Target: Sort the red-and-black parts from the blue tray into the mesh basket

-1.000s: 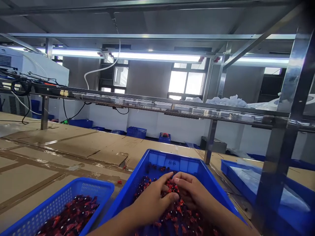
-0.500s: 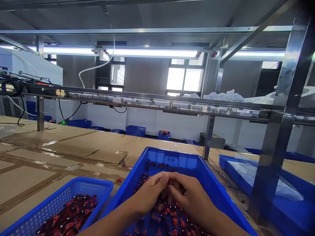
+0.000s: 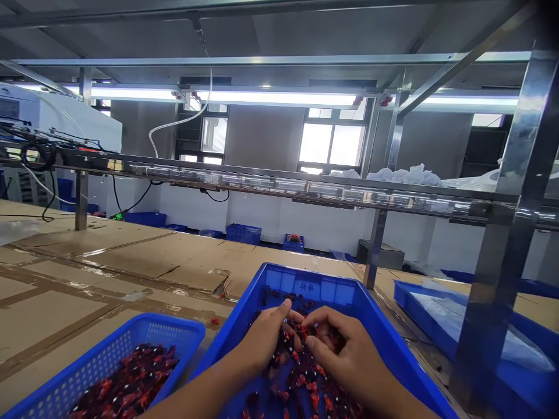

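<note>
My left hand (image 3: 267, 336) is over the deep blue tray (image 3: 384, 326), its thumb raised and its fingers curled around a few small red-and-black pieces. Opposite it, my right hand (image 3: 345, 349) has thumb and index finger bent around a small red-and-black piece (image 3: 304, 329); its exact shape is too small to make out. A short gap lies between the two hands. Many loose glossy red-and-black pieces (image 3: 312, 387) lie in the tray below, partly hidden by my hands and forearms.
Left of the tray, a perforated blue basket (image 3: 181, 331) holds a heap of similar pieces. Cardboard (image 3: 174, 262) covers the table. At right are a steel post (image 3: 493, 291) and a blue tray with plastic sheeting (image 3: 463, 314). A steel shelf rail (image 3: 279, 180) crosses ahead.
My hands have drawn apart from touching fingertips, uncovering the pieces between them. The left thumb has lifted. The whole view has shifted slightly.
</note>
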The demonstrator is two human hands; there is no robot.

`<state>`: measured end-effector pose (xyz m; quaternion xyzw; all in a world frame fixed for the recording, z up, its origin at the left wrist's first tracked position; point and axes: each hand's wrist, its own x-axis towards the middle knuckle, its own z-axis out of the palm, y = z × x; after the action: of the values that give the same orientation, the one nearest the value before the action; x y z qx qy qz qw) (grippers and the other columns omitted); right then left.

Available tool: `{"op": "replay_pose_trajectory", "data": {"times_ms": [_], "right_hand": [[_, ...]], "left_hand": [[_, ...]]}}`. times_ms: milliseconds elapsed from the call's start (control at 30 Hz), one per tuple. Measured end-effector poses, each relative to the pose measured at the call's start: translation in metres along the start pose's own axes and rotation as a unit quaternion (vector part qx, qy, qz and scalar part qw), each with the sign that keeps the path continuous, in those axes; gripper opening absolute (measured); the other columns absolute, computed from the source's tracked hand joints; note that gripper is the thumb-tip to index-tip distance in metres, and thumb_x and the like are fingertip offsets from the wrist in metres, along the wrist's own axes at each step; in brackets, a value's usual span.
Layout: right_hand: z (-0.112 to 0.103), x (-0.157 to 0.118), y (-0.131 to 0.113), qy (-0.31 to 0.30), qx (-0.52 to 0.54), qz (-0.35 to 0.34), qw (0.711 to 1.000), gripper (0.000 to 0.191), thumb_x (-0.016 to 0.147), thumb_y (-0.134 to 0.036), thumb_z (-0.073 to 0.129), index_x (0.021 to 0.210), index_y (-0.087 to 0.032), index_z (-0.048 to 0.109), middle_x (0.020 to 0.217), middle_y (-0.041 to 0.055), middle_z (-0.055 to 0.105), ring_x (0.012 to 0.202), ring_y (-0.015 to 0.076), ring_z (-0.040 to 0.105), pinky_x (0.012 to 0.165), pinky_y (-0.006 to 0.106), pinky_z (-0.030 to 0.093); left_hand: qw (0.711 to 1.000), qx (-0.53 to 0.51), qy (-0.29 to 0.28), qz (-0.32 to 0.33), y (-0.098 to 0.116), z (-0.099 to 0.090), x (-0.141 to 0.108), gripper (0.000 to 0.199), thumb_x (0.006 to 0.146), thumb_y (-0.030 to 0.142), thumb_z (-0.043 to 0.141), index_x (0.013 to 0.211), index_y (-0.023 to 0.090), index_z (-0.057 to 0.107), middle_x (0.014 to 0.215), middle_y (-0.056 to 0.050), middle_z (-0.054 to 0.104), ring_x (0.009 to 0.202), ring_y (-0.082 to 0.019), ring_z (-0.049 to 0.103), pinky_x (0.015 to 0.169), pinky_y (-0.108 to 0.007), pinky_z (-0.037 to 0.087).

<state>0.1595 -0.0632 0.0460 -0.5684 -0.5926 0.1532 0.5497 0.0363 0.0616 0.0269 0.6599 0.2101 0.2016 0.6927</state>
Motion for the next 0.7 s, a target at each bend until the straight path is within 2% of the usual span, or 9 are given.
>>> {"op": "replay_pose_trajectory", "data": {"times_ms": [67,133,167,233,300,367,433,500,700], "right_hand": [[-0.002,0.005,0.006,-0.022,0.197,0.111,0.974,0.021,0.078,-0.039,0.056,0.072,-0.019,0.056,0.057,-0.0058,0.040,0.044,0.0082,0.030,0.036,0.019,0.023],[-0.003,0.010,0.014,-0.048,0.331,0.203,0.920,0.019,0.075,-0.039,0.054,0.070,-0.020,0.051,0.062,-0.0046,0.043,0.042,0.0078,0.031,0.031,0.018,0.015],[-0.003,0.012,0.018,-0.060,0.349,0.232,0.906,0.016,0.073,-0.036,0.056,0.071,-0.020,0.052,0.062,-0.0049,0.044,0.041,0.0073,0.030,0.030,0.017,0.012],[-0.001,0.014,0.025,-0.077,0.299,0.254,0.917,0.012,0.072,-0.031,0.059,0.076,-0.020,0.055,0.059,-0.0067,0.046,0.038,0.0056,0.027,0.031,0.016,0.012],[0.002,0.014,0.028,-0.083,0.175,0.203,0.960,0.010,0.075,-0.028,0.060,0.080,-0.019,0.062,0.057,-0.0057,0.053,0.039,0.0059,0.032,0.036,0.017,0.023],[0.006,0.012,0.026,-0.076,0.033,0.102,0.991,0.014,0.082,-0.028,0.057,0.084,-0.019,0.068,0.068,-0.0005,0.066,0.053,0.0113,0.052,0.052,0.023,0.040],[0.008,0.008,0.021,-0.067,-0.071,0.023,0.995,0.020,0.086,-0.028,0.055,0.092,-0.021,0.073,0.082,0.0027,0.072,0.076,0.0188,0.062,0.072,0.030,0.045],[0.009,0.005,0.016,-0.073,-0.118,0.001,0.990,0.022,0.087,-0.031,0.056,0.099,-0.024,0.074,0.092,0.0038,0.074,0.088,0.0234,0.064,0.081,0.034,0.045],[0.012,0.003,0.020,-0.085,-0.162,-0.001,0.983,0.017,0.077,-0.023,0.068,0.094,-0.022,0.072,0.079,0.0007,0.071,0.077,0.0198,0.063,0.073,0.029,0.044]], "left_hand": [[1.000,-0.004,-0.005,-0.013,0.002,0.000,-0.001,0.074,0.079,0.079,0.035,0.111,0.017,0.057,0.069,-0.003,0.063,0.038,-0.009,0.043,0.031,-0.018,0.031],[1.000,-0.016,-0.009,-0.024,0.002,0.000,-0.001,0.074,0.079,0.079,0.036,0.112,0.016,0.056,0.070,-0.004,0.063,0.038,-0.009,0.044,0.030,-0.018,0.031],[0.999,-0.021,-0.010,-0.028,0.001,0.000,-0.001,0.074,0.079,0.079,0.036,0.113,0.016,0.055,0.070,-0.004,0.063,0.038,-0.010,0.044,0.029,-0.018,0.031],[0.999,-0.030,-0.015,-0.030,0.000,-0.001,0.000,0.075,0.078,0.079,0.037,0.113,0.015,0.055,0.070,-0.004,0.063,0.038,-0.010,0.044,0.028,-0.018,0.031],[0.999,-0.038,-0.023,-0.032,-0.001,-0.001,0.001,0.075,0.077,0.080,0.037,0.112,0.016,0.056,0.071,-0.004,0.062,0.038,-0.009,0.044,0.027,-0.018,0.031],[0.998,-0.041,-0.032,-0.037,-0.002,-0.002,0.001,0.075,0.077,0.080,0.037,0.111,0.017,0.057,0.073,-0.004,0.062,0.039,-0.009,0.044,0.027,-0.017,0.031],[0.998,-0.038,-0.034,-0.043,-0.001,-0.002,0.000,0.074,0.077,0.080,0.037,0.111,0.018,0.058,0.071,-0.003,0.061,0.040,-0.009,0.045,0.028,-0.016,0.031],[0.998,-0.028,-0.029,-0.040,0.000,-0.002,-0.001,0.072,0.077,0.079,0.038,0.109,0.018,0.059,0.066,-0.001,0.058,0.040,-0.009,0.044,0.029,-0.016,0.031],[0.998,-0.026,-0.037,-0.047,-0.002,0.000,-0.001,0.065,0.082,0.071,0.042,0.111,0.016,0.058,0.069,-0.003,0.060,0.041,-0.009,0.044,0.028,-0.017,0.032]]}}
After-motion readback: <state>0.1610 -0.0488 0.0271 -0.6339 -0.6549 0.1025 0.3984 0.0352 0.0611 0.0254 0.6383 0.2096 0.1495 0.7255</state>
